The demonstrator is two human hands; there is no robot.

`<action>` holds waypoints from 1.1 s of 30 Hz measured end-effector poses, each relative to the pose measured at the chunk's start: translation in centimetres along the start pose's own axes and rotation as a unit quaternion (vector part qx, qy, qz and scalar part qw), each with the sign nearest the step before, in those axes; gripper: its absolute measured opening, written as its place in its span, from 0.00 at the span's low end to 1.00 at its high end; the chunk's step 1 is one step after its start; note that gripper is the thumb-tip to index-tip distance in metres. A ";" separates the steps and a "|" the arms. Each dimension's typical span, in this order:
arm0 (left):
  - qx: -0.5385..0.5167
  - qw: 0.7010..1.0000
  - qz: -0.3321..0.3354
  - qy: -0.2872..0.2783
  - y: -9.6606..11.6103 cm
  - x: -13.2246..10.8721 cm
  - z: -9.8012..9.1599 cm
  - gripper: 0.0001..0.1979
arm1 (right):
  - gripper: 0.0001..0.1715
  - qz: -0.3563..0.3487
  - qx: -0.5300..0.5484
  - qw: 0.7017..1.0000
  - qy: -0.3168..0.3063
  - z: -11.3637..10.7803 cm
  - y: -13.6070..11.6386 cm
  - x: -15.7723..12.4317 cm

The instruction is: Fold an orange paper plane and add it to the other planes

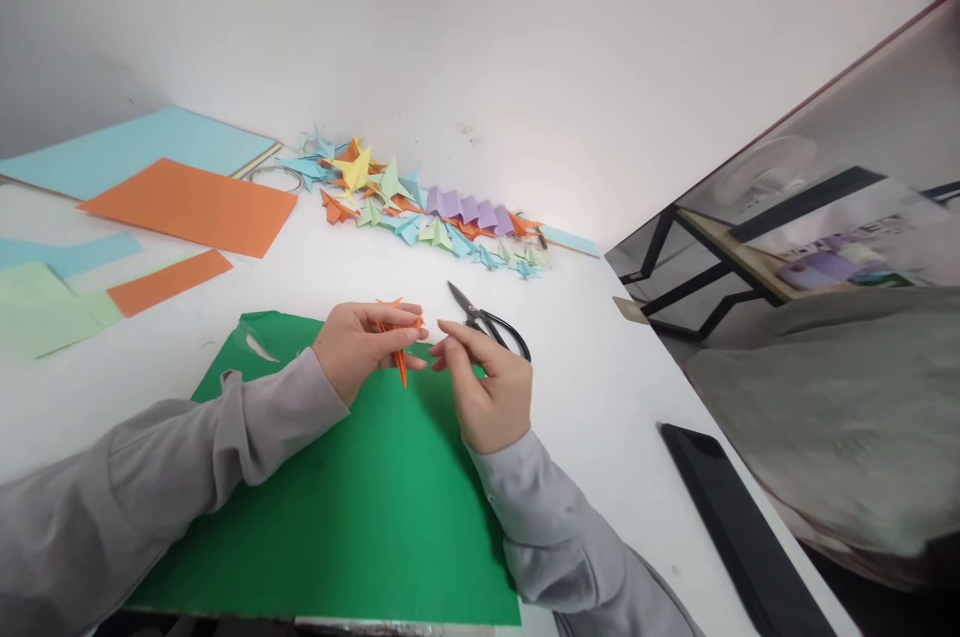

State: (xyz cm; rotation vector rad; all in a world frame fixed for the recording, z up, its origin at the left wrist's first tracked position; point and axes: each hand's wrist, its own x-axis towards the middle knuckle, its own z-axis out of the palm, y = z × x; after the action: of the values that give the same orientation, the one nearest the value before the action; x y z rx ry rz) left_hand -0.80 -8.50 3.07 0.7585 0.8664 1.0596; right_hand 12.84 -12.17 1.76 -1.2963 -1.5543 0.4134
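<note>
Above the green mat, my left hand pinches a small folded orange paper crane between thumb and fingers. Part of the crane is hidden behind those fingers. My right hand is just to the right of it, fingertips close to the crane and the fingers curled in a pinch. Anything thin between the right fingertips is too small to make out. Black-handled scissors lie on the white table right behind my right hand, partly covered by it.
Several folded paper cranes in mixed colours lie along the wall. Orange and blue paper sheets are at the left, with green paper nearer. A black flat object lies along the right table edge. Draped cloth is beyond.
</note>
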 end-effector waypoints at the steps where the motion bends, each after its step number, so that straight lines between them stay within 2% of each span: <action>1: 0.001 1.000 0.003 -0.003 0.0 0.0 0.0 0.13 | 0.11 0.064 0.062 0.996 0.004 0.0 0.0 0.2; 3: 0.010 1.000 0.009 -0.005 0.0 0.1 -0.1 0.13 | 0.10 0.187 0.178 0.966 -0.021 0.0 0.0 0.7; 6: 0.043 0.999 0.026 -0.004 -0.1 0.1 -0.2 0.11 | 0.12 0.331 0.313 0.885 -0.095 0.1 0.0 1.4; 8: 0.075 0.996 0.046 -0.009 -0.2 0.2 -0.3 0.10 | 0.13 0.384 0.365 0.839 -0.123 0.2 0.1 1.6; 11: 0.112 0.991 0.067 -0.023 -0.2 0.1 -0.3 0.08 | 0.12 0.414 0.398 0.807 -0.136 0.3 0.2 1.6; 14: 0.135 0.987 0.076 -0.038 -0.3 0.1 -0.3 0.07 | 0.11 0.414 0.402 0.805 -0.136 0.3 0.2 1.5; 25: 0.187 0.975 0.104 -0.063 -0.4 -0.1 -0.5 0.07 | 0.12 0.380 0.363 0.843 -0.111 0.2 0.0 1.5; 33: 0.201 0.971 0.114 -0.056 -0.4 -0.1 -0.5 0.07 | 0.13 0.402 0.356 0.835 -0.117 0.1 0.0 1.6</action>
State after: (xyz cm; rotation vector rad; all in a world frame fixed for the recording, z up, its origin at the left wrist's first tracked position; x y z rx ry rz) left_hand -1.05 -8.71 2.52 1.2711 0.9241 1.0405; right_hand 12.92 -10.71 2.45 -1.2413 -0.7867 1.5722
